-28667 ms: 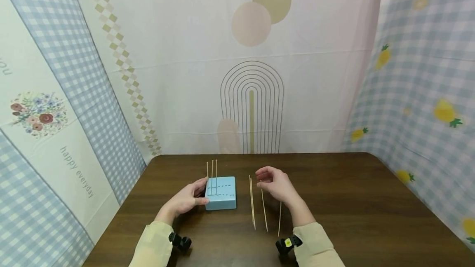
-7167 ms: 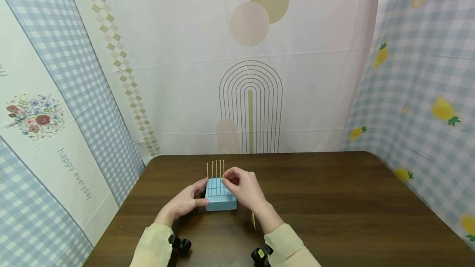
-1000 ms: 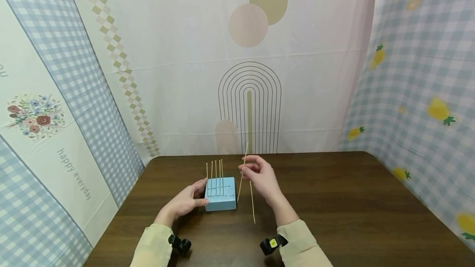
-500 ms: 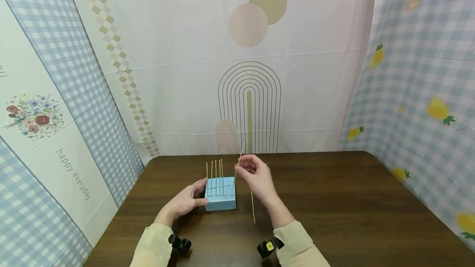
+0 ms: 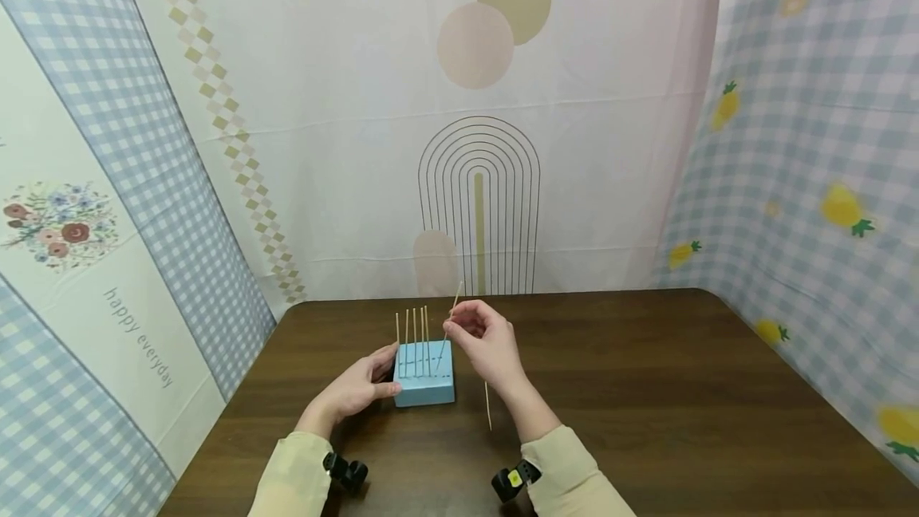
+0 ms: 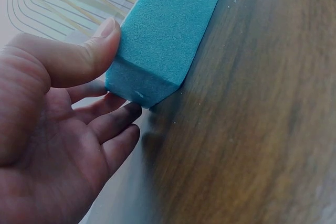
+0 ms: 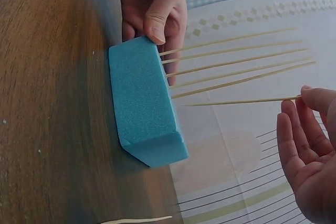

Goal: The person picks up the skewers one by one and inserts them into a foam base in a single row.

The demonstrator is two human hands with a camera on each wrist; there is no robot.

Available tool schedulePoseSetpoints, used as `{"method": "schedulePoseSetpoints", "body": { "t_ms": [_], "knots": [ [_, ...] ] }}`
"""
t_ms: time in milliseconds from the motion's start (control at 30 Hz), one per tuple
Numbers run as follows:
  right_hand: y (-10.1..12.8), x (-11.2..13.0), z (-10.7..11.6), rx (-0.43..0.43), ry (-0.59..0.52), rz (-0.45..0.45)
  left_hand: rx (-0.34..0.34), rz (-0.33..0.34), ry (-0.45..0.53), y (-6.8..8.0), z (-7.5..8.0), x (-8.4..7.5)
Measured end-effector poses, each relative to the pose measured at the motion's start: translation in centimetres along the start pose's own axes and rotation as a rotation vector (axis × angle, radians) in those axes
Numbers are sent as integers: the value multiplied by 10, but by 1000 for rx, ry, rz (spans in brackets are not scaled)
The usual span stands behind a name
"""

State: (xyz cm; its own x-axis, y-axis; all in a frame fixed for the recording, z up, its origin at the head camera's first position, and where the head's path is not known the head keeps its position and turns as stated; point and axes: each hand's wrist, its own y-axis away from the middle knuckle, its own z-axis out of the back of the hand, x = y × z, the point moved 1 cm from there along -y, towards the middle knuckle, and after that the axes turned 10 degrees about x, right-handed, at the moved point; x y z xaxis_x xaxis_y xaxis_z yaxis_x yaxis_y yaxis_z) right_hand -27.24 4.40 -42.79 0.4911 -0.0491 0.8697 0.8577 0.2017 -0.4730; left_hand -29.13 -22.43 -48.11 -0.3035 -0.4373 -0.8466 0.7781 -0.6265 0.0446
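A light-blue foam block (image 5: 425, 396) lies on the table, with several bamboo skewers (image 5: 415, 333) standing in a row toward its left half. My left hand (image 5: 348, 391) grips the block's left end, thumb on the near upper edge and fingers at the side, as the left wrist view shows on the block (image 6: 168, 30). Between thumb and fingertips, my right hand (image 5: 490, 345) pinches another bamboo skewer (image 7: 241, 102) near its upper end. That skewer leans over the block, right of the row; its lower tip is close above the top face in the right wrist view.
One loose skewer (image 5: 489, 413) lies on the brown wooden table (image 5: 682, 405) right of the block, partly hidden by my right wrist. Printed cloth (image 5: 345, 182) hangs behind the table and along both sides. Each wrist bears a small black camera.
Over the last second my right hand carries its skewer left, over the block. Earlier, fewer skewers stood in the block and more lay loose. My left hand keeps its place.
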Motion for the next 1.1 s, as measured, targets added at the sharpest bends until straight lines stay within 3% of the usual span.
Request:
{"method": "schedulePoseSetpoints", "body": {
  "t_ms": [1100],
  "knots": [
    [2,-1,-6,72,155,-7,-9,8,-4,1,0,1]
  ]
}}
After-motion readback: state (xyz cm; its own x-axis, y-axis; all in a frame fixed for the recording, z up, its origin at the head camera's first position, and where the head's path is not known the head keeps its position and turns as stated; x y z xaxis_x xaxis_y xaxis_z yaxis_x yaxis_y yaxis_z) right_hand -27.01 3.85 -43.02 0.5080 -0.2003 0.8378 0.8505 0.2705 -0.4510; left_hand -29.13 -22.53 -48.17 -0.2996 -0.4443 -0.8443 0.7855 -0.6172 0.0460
